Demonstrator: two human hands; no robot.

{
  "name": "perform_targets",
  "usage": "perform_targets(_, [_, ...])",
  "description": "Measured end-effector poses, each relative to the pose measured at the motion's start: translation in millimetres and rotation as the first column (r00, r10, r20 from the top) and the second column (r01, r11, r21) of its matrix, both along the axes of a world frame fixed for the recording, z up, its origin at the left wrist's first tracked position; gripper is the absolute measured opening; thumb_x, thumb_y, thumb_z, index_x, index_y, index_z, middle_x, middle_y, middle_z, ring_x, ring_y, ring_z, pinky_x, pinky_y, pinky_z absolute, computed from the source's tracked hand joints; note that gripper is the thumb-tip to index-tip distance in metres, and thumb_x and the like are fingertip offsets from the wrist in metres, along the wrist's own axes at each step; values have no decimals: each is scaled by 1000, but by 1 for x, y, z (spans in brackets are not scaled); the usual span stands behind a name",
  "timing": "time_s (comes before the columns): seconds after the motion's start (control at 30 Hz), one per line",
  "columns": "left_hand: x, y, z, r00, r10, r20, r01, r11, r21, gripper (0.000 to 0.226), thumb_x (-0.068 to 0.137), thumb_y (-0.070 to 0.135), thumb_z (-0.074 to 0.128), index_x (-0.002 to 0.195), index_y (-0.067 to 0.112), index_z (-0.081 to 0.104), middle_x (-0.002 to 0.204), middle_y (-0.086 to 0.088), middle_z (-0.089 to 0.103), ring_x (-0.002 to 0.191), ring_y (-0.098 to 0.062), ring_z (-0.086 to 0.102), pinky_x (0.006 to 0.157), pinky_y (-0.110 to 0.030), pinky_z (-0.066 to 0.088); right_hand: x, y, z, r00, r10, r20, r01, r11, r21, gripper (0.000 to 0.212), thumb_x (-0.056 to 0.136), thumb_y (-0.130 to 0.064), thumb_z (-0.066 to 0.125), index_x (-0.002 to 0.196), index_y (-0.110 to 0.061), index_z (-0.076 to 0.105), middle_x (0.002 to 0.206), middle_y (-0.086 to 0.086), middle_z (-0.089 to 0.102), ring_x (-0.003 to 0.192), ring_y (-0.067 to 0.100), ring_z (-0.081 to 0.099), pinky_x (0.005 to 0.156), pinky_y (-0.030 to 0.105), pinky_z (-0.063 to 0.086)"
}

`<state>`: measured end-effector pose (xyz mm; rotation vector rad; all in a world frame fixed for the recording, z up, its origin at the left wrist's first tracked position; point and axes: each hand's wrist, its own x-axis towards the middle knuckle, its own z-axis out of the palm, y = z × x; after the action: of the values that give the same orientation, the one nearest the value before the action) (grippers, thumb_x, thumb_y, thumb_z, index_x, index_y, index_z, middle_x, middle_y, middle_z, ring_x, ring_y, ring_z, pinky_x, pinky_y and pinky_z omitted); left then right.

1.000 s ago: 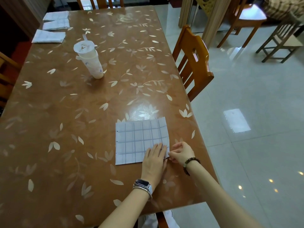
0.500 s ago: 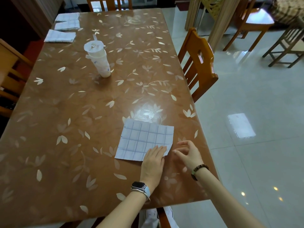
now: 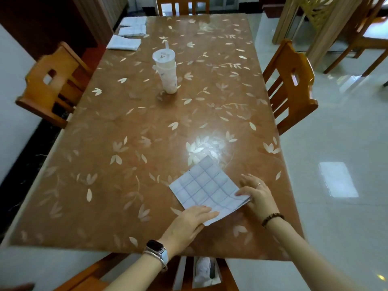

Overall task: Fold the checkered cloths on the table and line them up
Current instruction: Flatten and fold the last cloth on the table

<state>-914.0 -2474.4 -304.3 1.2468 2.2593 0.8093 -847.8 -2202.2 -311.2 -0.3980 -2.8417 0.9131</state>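
Observation:
A folded white cloth with a blue grid (image 3: 206, 185) lies turned like a diamond near the table's front right. My left hand (image 3: 189, 224) rests on the table with straight fingers pressing the cloth's near corner. To the right, my right hand (image 3: 257, 195) lies beside the cloth with fingers spread, its thumb on top of the cloth's right corner, where the layers lift slightly. Three folded checkered cloths (image 3: 124, 42) lie in a row at the far left corner.
A white plastic cup with a straw (image 3: 167, 74) stands mid-table on the brown leaf-patterned table (image 3: 117, 169). Wooden chairs stand at the left (image 3: 52, 85), right (image 3: 291, 80) and far end (image 3: 182, 5). Glossy tiled floor lies to the right.
The cloth has been turned clockwise from square with the table edge to a diamond. My right thumb has come onto its right corner. My left hand stays on the near corner.

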Motion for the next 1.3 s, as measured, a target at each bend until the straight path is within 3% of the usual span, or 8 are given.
perform_targets(0.3, [-10,-32,-12,977,198,-79,-200,979,-25,39,88,13,66,127,18,66,129,-2,65,118,-18,60,97,-32,51,-4,-13,4,989,137,58,-129,983,-128,28,75,-3,74,87,-28,71,104,-10,71,113,11,59,98,35,46])
perform_targets(0.5, [-15,-37,-5,945,326,26,-326,945,-16,55,96,58,37,124,22,68,125,14,62,120,6,48,102,-3,28,-8,-16,9,981,136,141,-98,964,-249,9,83,-41,60,84,-34,65,80,-18,68,77,0,64,74,38,55])
perform_targets(0.57, [-16,-38,-1,907,406,112,-407,913,-19,39,98,43,48,115,18,72,110,22,63,102,16,52,91,-1,37,-9,-16,4,981,106,163,-56,957,-284,17,83,-50,61,86,-34,65,81,-20,69,77,-1,65,78,40,54])
perform_targets(0.67, [-22,-37,-3,821,523,231,-527,849,-48,21,99,30,56,111,25,73,103,22,68,96,8,62,87,-18,50,-14,-15,-1,980,21,199,34,962,-270,38,78,-65,53,74,-28,57,72,-12,65,69,5,62,74,45,52])
perform_targets(0.8, [-32,-27,-1,704,635,318,-653,755,-62,20,98,25,58,116,31,65,105,23,65,96,9,59,76,-4,45,-27,-18,-1,972,-74,223,135,952,-273,30,81,-51,62,69,-25,55,67,-7,64,67,12,61,66,43,54])
perform_targets(0.93, [-45,-14,-4,607,743,281,-755,650,-87,10,96,22,62,85,21,63,85,6,68,80,-7,61,60,-7,43,-41,-21,-3,952,-132,277,204,946,-253,18,85,-41,67,72,-30,60,74,-10,66,74,11,62,67,36,56])
perform_targets(1.03, [-50,-6,-6,546,805,232,-804,582,-125,12,94,24,64,84,18,64,80,7,66,76,-5,60,56,-7,42,-49,-23,-4,932,-173,318,250,943,-219,14,85,-39,68,77,-28,63,75,-8,66,74,11,62,63,28,53])
perform_targets(1.3, [-52,3,-10,529,845,76,-824,533,-189,14,94,28,64,86,16,64,78,4,65,74,-12,61,54,-18,39,-57,-28,-6,875,-256,410,334,933,-132,15,83,-43,68,78,-29,66,75,-9,64,73,9,61,55,22,48])
